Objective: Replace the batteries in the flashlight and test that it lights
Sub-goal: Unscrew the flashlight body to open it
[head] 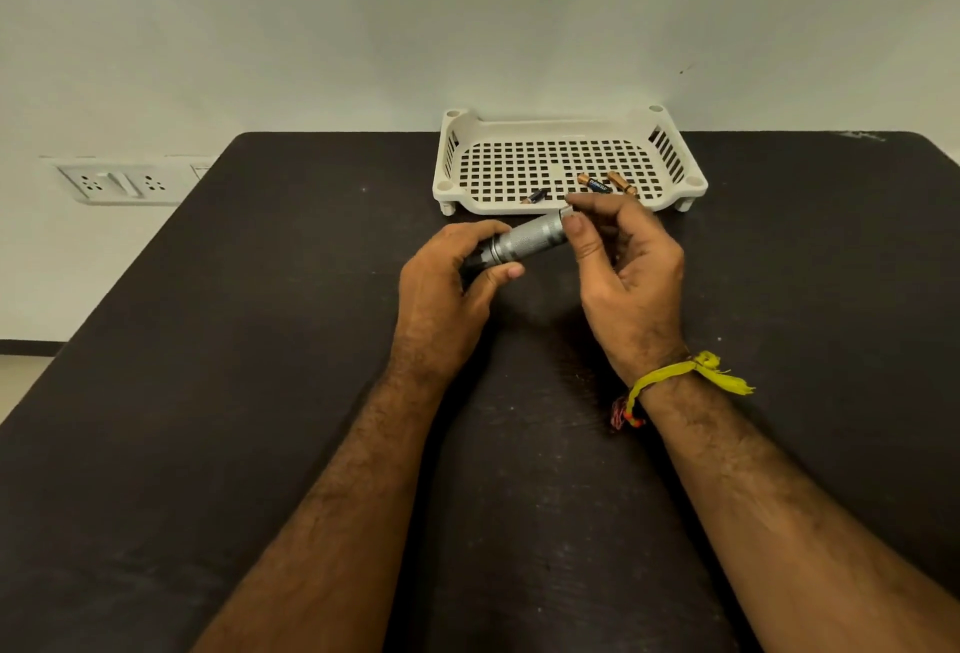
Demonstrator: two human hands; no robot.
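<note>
A silver knurled flashlight (524,240) with a dark head is held just above the black table (260,392). My left hand (447,289) wraps around its head end. The thumb and fingertips of my right hand (623,273) pinch the tail end of the flashlight, near the tail cap (566,212). Three small batteries lie in the white tray (457,148) behind my hands: one (535,197) near its front edge, a copper-and-black one (593,183) and another copper-tipped one (622,182) beside it.
The perforated white tray stands at the table's far edge against a pale wall. A wall socket panel (119,182) sits to the left, below table level. A yellow thread band (691,374) circles my right wrist.
</note>
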